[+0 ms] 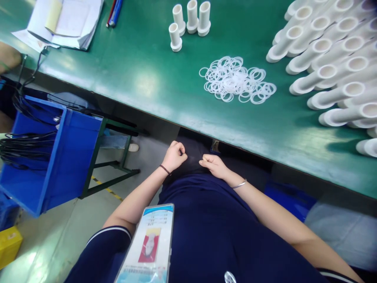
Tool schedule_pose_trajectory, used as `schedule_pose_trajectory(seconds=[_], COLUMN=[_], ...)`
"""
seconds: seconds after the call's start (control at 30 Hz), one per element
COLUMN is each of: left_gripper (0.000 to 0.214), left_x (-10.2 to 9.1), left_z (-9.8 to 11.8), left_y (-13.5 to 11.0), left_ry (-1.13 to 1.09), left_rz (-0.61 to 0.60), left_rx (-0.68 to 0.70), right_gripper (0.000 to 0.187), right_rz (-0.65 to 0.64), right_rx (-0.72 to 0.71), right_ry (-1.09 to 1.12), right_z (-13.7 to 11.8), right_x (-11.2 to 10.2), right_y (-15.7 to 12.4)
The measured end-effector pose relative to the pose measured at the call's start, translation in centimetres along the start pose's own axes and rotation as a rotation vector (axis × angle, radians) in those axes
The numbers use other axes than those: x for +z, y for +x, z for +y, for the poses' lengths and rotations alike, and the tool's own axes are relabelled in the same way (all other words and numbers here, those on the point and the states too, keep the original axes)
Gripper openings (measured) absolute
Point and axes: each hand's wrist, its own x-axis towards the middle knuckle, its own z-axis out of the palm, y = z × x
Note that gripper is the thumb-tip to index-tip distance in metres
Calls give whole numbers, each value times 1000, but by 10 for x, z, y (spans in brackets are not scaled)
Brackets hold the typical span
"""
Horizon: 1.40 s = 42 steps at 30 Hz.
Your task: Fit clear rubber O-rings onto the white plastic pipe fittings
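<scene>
My left hand (174, 156) is over my lap, below the table edge, its thumb and fingers curled together in a pinch. A hand's width to its right, my right hand (215, 165) is also closed, thumb against the bent fingers. Dark trousers (191, 153) lie beneath both hands. Whatever the fingers hold, if anything, is too small to make out. On the green table (118, 74) above my hands lies a loose pile of thin white rings (232, 80). Several short white flanged tubes (192, 17) stand upright behind it.
Many longer white tubes (326, 74) stand close together at the table's right. Papers (73, 23) and pens (114, 11) lie at the back left. A blue bin (70, 149) of black cables stands at the left, near another person's arm (8, 57).
</scene>
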Motion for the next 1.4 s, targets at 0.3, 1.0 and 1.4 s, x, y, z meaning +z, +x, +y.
schedule_pose_trajectory(seconds=[0.3, 1.0, 1.4], left_gripper=[24, 26, 34], left_x=[2, -14, -4], left_z=[-4, -19, -14], left_y=[0, -44, -19], left_ry=[66, 450, 214], left_rz=[47, -261, -94], left_rx=[37, 402, 340], right_gripper=[48, 50, 49], right_rz=[-8, -9, -5], right_rx=[-8, 51, 52], right_ry=[-19, 43, 34], right_z=[1, 2, 7], right_x=[-1, 1, 0], right_y=[-1, -2, 1])
